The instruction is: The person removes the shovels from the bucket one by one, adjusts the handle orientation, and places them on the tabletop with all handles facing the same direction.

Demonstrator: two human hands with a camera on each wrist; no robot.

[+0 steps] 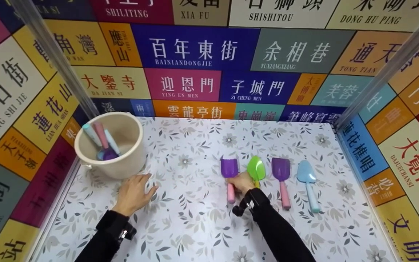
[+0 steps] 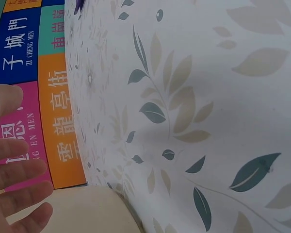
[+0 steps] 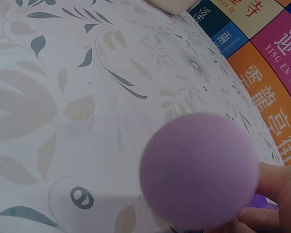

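Multicoloured walls [image 1: 202,49]; floral tabletop [image 1: 187,218]; right hand [image 1: 243,182] round pink-handled purple shovel [image 1: 229,169]; left hand [image 1: 134,194] loose-fingered beside bucket [image 1: 127,165].

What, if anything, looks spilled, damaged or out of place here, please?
Nothing stands out, and no spill shows. The green shovel, dark purple shovel and light blue shovel lie in a row, the right hand holds the bright purple shovel, and the bucket stands upright.

Four shovels [image 1: 229,168] are showing toward the counter's [image 1: 191,218] right edge; one bucket [image 1: 131,165] is standing near its far left corner, three handles [image 1: 100,135] showing inside.
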